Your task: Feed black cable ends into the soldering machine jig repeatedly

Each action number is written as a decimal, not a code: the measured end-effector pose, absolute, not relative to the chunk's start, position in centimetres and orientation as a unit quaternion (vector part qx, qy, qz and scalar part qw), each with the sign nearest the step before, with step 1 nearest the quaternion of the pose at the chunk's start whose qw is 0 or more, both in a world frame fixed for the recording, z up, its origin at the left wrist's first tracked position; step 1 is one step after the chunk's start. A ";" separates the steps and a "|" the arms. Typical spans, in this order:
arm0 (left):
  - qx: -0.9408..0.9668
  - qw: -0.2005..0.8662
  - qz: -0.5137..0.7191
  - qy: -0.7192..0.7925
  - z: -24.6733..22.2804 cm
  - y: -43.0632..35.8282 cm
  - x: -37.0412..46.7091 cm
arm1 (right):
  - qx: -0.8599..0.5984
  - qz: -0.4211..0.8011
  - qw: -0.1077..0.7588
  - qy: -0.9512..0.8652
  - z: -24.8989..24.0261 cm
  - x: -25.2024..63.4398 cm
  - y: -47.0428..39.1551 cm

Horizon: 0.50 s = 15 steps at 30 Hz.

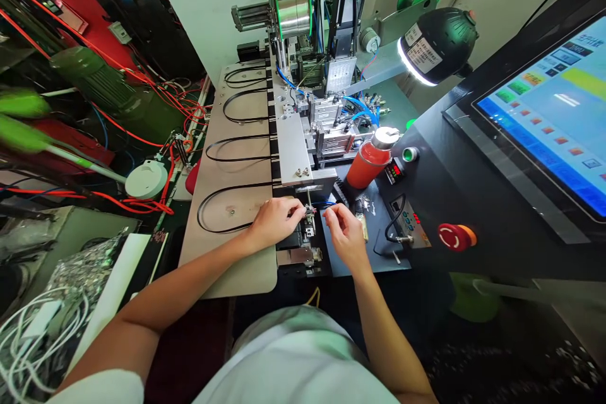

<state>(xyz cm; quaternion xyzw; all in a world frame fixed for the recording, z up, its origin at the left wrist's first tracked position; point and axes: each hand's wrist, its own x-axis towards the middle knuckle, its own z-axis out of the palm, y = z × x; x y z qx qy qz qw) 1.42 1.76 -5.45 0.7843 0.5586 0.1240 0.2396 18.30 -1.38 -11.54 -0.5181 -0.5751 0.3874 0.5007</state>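
My left hand point(277, 221) rests at the front end of the machine's track, its thumb and fingertips pinched together beside a small metal fixture point(309, 221). What those fingertips hold is too small to make out. Just right of the fixture, my right hand point(344, 230) is raised with thumb and index finger brought together; anything between them cannot be made out. Black cable loops point(222, 208) lie on the beige plate point(250, 265) left of the track, the nearest one running to my left hand. A thin blue tube shows between the two hands.
An orange-red bottle point(367, 166) stands behind my right hand. A ring lamp point(438, 44) hangs above, a solder-like wire spool point(294, 15) sits at the back, and a red emergency button point(456, 237) and a touchscreen point(563, 101) are at the right.
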 end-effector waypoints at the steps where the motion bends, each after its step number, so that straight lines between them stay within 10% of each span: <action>1: 0.784 0.246 0.128 0.556 -5.4 1.8 1.3 | -0.519 0.385 0.504 -0.573 -11.5 18.3 -1.5; 15: 0.777 0.274 0.140 0.549 -5.5 1.9 0.9 | -0.530 0.389 0.497 -0.565 -12.5 19.0 -2.0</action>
